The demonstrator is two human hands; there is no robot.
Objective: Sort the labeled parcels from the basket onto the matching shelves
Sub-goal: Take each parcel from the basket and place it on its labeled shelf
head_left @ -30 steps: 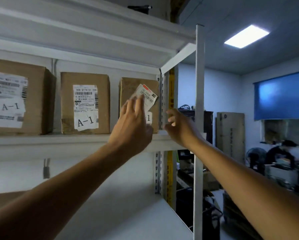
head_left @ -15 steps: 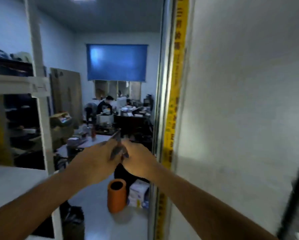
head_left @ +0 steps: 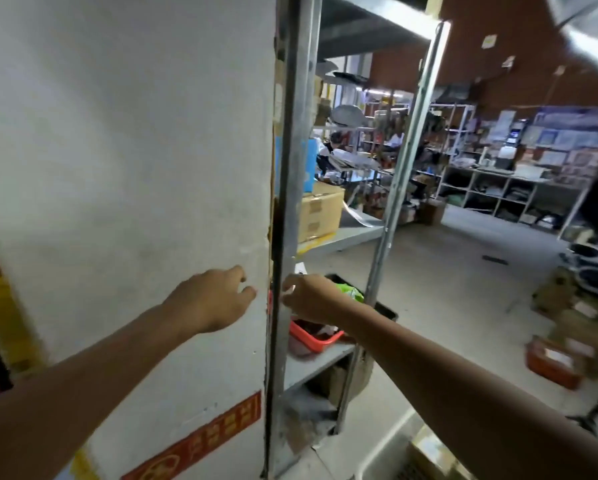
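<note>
My left hand (head_left: 218,299) hangs in front of a white pillar (head_left: 128,161) with its fingers loosely curled and holds nothing. My right hand (head_left: 311,296) is beside it, in front of a grey metal shelf upright (head_left: 292,150). Its fingertips pinch what looks like a small white paper scrap (head_left: 300,268). At the bottom right is the corner of a pale basket (head_left: 384,448) with a brown parcel (head_left: 429,448) inside, blurred. No labeled shelf parcels are in view.
The metal rack behind the upright carries a cardboard box (head_left: 320,213) and, lower down, a red tray (head_left: 314,337) and a black bin (head_left: 385,311). Open floor lies to the right, with boxes (head_left: 553,362) and more shelving (head_left: 498,192) beyond. A person sits far back.
My view has swung right, away from the A-1 shelf and its parcels. My hands left the parcel, met in front of me, and have now drawn slightly apart.
</note>
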